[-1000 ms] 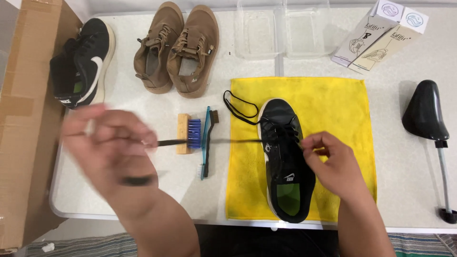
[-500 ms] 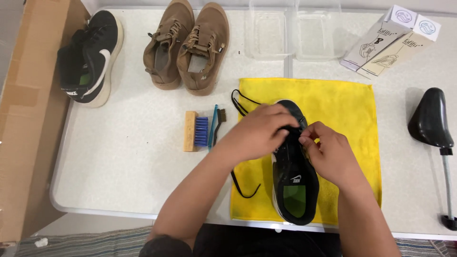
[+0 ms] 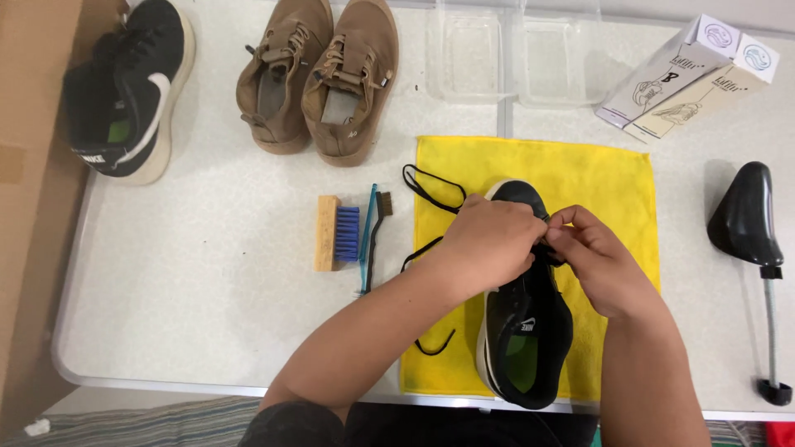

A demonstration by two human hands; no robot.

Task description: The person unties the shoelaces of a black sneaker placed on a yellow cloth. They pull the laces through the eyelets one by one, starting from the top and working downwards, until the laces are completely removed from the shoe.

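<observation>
A black sneaker (image 3: 524,331) with a white sole lies toe-away on a yellow cloth (image 3: 596,186). My left hand (image 3: 489,244) reaches across and rests on the shoe's lace area, fingers pinched on the black shoelace (image 3: 426,192). My right hand (image 3: 592,257) meets it from the right, fingertips also pinching the lace over the shoe's tongue. Loose lace trails in loops over the cloth's left edge, with one end (image 3: 435,343) near the front.
On the white table (image 3: 207,273): a wooden brush with blue bristles (image 3: 335,233) and a thin blue-handled brush (image 3: 370,236) left of the cloth, a black sneaker (image 3: 128,87), two brown shoes (image 3: 319,74), clear plastic boxes (image 3: 513,54), two cartons (image 3: 691,79), a black shoe tree (image 3: 749,228). Cardboard (image 3: 29,165) stands at left.
My left hand, earlier stretched out left with the lace pulled taut, has come back to the shoe. Both hands now work close together on the laces; the lace lies slack.
</observation>
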